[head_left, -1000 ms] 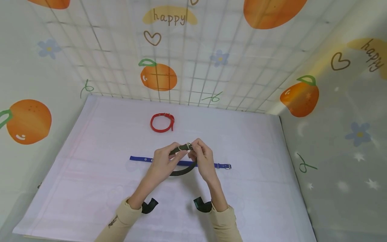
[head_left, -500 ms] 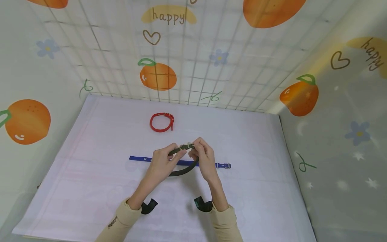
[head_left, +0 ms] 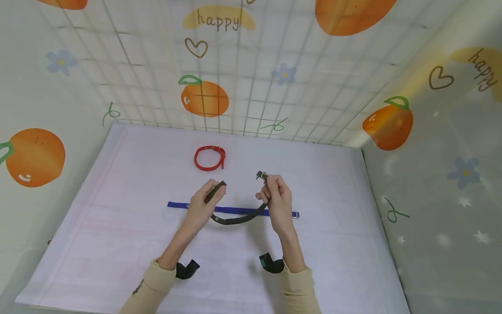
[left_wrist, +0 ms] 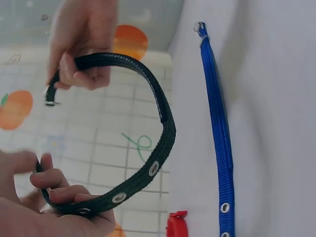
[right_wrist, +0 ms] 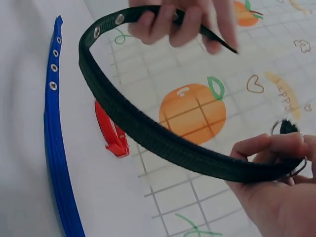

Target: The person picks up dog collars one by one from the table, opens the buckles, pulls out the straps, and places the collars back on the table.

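A dark green pet collar (head_left: 235, 221) hangs in a curve between my two hands, its ends apart. My left hand (head_left: 201, 208) grips the eyelet end; in the left wrist view its metal-rimmed holes (left_wrist: 119, 197) show beside the fingers. My right hand (head_left: 280, 204) pinches the other end near the metal buckle (head_left: 262, 175), which sticks up past the fingertips. Below the hands a blue collar (head_left: 235, 210) lies stretched out flat on the white table. Farther back lies a red collar (head_left: 222, 152), buckled into a ring.
The white-covered table (head_left: 333, 244) is bounded at the back by a wire grid behind printed cloth (head_left: 251, 104). Patterned cloth walls stand at the left and right. Black curved pieces (head_left: 188, 269) stick out from both wrists beside the beige sleeves.
Before, both hands held the green collar close together at the buckle. Its strap end is now out of the buckle, and the hands have moved apart, left hand leftward and right hand rightward.
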Demonstrator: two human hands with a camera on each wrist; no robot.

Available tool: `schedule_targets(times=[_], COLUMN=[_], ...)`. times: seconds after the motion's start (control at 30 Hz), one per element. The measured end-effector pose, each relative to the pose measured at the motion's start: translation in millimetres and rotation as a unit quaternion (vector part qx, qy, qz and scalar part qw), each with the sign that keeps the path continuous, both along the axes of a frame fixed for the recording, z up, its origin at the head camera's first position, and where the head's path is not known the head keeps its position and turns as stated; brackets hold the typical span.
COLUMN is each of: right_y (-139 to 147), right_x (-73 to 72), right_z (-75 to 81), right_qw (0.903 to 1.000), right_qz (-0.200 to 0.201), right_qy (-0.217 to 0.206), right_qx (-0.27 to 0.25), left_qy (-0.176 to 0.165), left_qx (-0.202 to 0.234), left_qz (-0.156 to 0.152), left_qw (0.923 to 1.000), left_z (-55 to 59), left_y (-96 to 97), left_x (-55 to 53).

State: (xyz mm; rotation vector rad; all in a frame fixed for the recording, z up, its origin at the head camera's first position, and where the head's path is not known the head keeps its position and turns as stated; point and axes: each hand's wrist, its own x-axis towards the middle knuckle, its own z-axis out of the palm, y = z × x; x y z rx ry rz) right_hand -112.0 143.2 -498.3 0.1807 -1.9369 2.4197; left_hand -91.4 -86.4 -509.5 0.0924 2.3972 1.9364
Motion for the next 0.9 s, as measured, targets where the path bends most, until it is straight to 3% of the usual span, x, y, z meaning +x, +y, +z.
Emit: schedule_targets(times=[0.17,0.33,0.57,0.63,0.7,0.77,0.9], right_y=[10,22,51,59,67,72,78], right_x=[-1.5,-4.3,-10.8,-10.7,-10.5,-10.2,-11.1], right_z=[-1.1,-4.0,-13.5,-15.8,-18.2,-21.1,-29.5], right_qw=[0.9981,0.9875,0.9653,0.9607,0.9546,0.9498,0.9450], right_qz=[-0.049,-0.117,-0.187,-0.194,-0.203,-0.211,-0.239], right_qy=[-0.033,-0.075,-0.137,-0.151,-0.166,-0.179,-0.204], right_qx=[-0.021,-0.075,-0.120,-0.128,-0.142,-0.146,-0.089], left_qy=[-0.042,-0.054,-0.068,-0.063,-0.051,-0.037,-0.028], left_qx=[0.122,0.202,0.304,0.315,0.305,0.276,0.147], left_qz=[0.029,0.066,0.125,0.140,0.151,0.162,0.202], left_qw=[0.9912,0.9757,0.9420,0.9367,0.9390,0.9467,0.9680], left_z=[-4.9,-9.4,-20.8,-24.4,-27.9,-32.0,-40.0], left_y=[-14.9,-28.3,-55.4,-63.5,-70.1,-75.2,-78.0], left_x=[-4.9,-6.1,-12.4,-14.3,-15.5,-16.3,-16.1])
